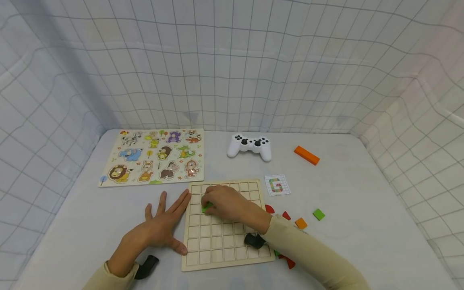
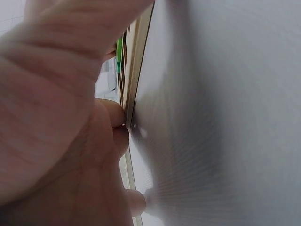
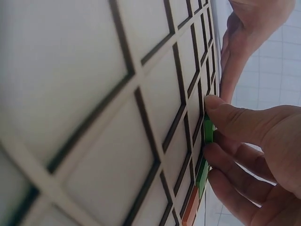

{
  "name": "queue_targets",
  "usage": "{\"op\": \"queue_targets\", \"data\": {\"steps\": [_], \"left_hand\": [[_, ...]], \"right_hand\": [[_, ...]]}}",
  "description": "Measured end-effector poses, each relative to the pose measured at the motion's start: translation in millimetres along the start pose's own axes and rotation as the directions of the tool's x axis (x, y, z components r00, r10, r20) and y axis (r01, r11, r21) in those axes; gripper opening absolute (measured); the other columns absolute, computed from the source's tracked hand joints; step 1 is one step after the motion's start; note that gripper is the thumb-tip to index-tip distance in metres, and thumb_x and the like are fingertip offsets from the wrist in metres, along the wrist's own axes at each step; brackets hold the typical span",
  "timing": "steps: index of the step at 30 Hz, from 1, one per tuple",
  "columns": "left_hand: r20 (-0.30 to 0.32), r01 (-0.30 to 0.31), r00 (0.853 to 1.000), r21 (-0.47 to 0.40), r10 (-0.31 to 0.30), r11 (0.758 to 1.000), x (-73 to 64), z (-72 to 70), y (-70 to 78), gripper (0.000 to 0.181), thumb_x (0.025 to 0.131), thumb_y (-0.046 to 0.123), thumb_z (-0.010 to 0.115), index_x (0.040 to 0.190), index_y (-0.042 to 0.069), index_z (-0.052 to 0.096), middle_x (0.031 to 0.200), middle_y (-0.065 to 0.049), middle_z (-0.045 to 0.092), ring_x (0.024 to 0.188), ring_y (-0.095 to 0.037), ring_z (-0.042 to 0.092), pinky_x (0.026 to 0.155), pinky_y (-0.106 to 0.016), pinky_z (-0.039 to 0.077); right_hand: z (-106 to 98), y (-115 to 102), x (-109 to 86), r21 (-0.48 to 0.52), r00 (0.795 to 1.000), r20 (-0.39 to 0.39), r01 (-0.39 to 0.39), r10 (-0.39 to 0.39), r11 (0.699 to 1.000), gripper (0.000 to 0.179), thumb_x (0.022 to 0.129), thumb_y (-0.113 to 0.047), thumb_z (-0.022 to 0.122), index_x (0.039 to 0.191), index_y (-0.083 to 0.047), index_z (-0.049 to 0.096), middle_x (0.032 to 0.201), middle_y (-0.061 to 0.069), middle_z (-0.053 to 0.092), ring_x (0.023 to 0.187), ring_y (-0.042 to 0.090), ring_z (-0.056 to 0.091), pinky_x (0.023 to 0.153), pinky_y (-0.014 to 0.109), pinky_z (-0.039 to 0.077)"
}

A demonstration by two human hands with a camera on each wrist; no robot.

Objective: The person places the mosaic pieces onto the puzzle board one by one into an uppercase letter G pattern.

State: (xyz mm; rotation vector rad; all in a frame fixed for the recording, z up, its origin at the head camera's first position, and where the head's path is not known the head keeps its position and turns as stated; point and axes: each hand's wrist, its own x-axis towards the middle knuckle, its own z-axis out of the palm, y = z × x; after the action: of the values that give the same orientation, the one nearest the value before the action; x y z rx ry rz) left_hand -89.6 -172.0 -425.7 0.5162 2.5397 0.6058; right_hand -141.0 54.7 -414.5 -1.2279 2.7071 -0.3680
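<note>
A wooden grid board [image 1: 216, 255] lies on the white table, divided into square cells. My right hand [image 1: 226, 203] reaches over its upper left part and pinches a green square tile [image 3: 208, 128] between thumb and fingers, right at the cells. Just past it in the right wrist view, another green tile [image 3: 202, 176] and an orange tile [image 3: 190, 207] sit on the board. Spread out at the board's left edge, my left hand [image 1: 161, 225] touches that edge with thumb and fingertips. The right hand covers part of the upper cells in the head view.
A pattern card [image 1: 277, 185] with a coloured G lies right of the board. Near my right sleeve are red pieces [image 1: 270, 208], an orange tile [image 1: 301, 223] and a green tile [image 1: 319, 214]. Farther back lie an animal puzzle [image 1: 154, 157], a white game controller [image 1: 250, 148] and an orange bar [image 1: 306, 155].
</note>
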Motion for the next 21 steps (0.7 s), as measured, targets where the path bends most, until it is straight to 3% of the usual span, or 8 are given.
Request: {"op": "queue_targets", "data": {"steps": [7,12,21], "left_hand": [[0.000,-0.007,1.000,-0.001,0.007,1.000,-0.9,-0.1,-1.1,0.150,0.050,0.060,0.088,0.163,0.019,-0.002,0.170,-0.008,-0.008,0.142,-0.062,-0.023,0.098,-0.086,-0.009],[-0.002,-0.005,1.000,0.005,0.005,1.000,-0.7,-0.1,-1.4,0.150,0.050,0.060,0.089,0.162,0.019,-0.002,0.170,-0.008,-0.007,0.142,-0.062,-0.022,0.098,-0.086,-0.008],[0.001,0.010,1.000,0.001,-0.010,1.000,0.6,1.1,-1.2,0.151,0.049,0.059,0.090,0.163,0.017,0.000,0.170,-0.010,-0.006,0.142,-0.062,-0.022,0.098,-0.086,-0.010]], "right_hand": [[1,1,1.6,0.050,1.000,0.001,-0.003,0.003,0.999,0.013,0.088,-0.028,0.078,0.097,-0.019,0.078,0.094,-0.009,0.068,0.088,0.004,0.061,0.082,0.020,0.050],[-2,3,-0.9,0.067,1.000,0.024,0.008,-0.009,0.998,0.012,0.091,-0.023,0.076,0.102,-0.018,0.078,0.100,-0.007,0.070,0.087,0.002,0.060,0.080,0.018,0.049],[-9,5,-20.3,0.089,0.999,-0.026,-0.026,0.028,0.996,0.013,0.093,-0.020,0.073,0.105,-0.018,0.078,0.103,-0.006,0.071,0.088,0.003,0.063,0.080,0.020,0.051]]}}
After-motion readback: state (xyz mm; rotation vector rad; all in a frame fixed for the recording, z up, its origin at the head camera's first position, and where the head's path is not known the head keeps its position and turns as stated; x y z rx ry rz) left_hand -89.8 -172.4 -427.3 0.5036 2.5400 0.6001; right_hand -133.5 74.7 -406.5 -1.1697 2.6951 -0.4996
